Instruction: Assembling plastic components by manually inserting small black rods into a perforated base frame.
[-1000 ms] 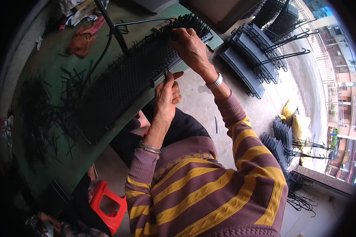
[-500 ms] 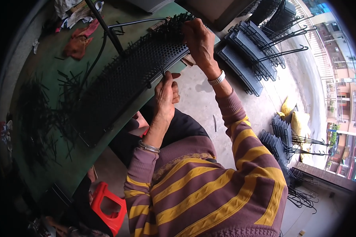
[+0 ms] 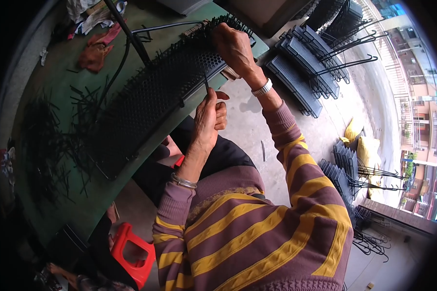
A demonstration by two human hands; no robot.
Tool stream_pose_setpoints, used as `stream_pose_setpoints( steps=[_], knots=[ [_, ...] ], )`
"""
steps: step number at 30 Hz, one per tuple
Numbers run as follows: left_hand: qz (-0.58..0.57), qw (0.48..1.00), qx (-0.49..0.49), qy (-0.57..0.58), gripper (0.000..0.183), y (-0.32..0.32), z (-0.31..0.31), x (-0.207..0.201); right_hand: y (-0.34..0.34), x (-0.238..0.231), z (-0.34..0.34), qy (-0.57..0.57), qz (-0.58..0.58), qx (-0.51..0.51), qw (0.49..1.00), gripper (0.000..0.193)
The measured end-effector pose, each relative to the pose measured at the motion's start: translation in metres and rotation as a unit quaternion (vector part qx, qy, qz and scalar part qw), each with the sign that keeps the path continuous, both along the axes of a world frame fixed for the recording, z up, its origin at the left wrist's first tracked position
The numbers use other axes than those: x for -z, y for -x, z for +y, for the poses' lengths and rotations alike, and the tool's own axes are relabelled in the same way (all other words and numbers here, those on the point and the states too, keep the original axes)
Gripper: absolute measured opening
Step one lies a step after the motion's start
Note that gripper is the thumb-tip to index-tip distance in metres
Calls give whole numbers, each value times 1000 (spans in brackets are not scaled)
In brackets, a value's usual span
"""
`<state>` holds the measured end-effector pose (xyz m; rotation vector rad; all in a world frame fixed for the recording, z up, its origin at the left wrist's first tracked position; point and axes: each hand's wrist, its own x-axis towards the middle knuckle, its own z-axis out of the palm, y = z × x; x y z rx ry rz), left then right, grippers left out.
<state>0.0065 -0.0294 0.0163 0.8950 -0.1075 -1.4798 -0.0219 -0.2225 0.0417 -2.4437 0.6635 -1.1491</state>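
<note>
A long, curved black perforated panel [image 3: 145, 97] lies on a green table top, with short black strips standing out of its holes along the far edge and the right end. My right hand [image 3: 235, 51] is closed over that right end, among the bristling strips [image 3: 230, 22]. Whatever its fingers pinch is hidden. At the near edge of the panel my left hand [image 3: 211, 116] is closed, thumb upward, on a thin black strip [image 3: 206, 80] whose tip reaches the panel's rim.
Loose black strips [image 3: 48, 140] are piled on the table's left [image 3: 43, 223]. A dark metal pole [image 3: 131, 41] rises behind the panel, near crumpled cloths [image 3: 94, 58]. Racks of similar panels [image 3: 306, 63] stand on the floor at right. A red plastic stool [image 3: 131, 257] and another person's arm [image 3: 63, 274] show lower left.
My right hand has shifted slightly left along the panel's end. My left hand has moved a little to the right, with the thin strip still in its grip. At lower left another person's arm has appeared.
</note>
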Motion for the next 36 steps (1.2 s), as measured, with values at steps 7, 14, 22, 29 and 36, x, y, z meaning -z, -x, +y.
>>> stream_pose_setpoints(
  steps=[7,14,22,29,36],
  knots=[
    [-6,1000,21,15,42,3,5,0,-3,-1,-1,62,91,49,993,6],
    [4,999,27,37,45,2,7,-3,1,2,10,115,175,95,973,12],
    [-20,999,34,37,47,5,5,-2,41,-27,40,-342,196,-108,913,20],
    [-30,996,-81,-10,42,3,1,8,41,-27,31,-238,-6,2,971,10],
    [-2,1000,-9,3,42,4,2,-5,13,0,2,49,-102,66,991,5]
  ],
)
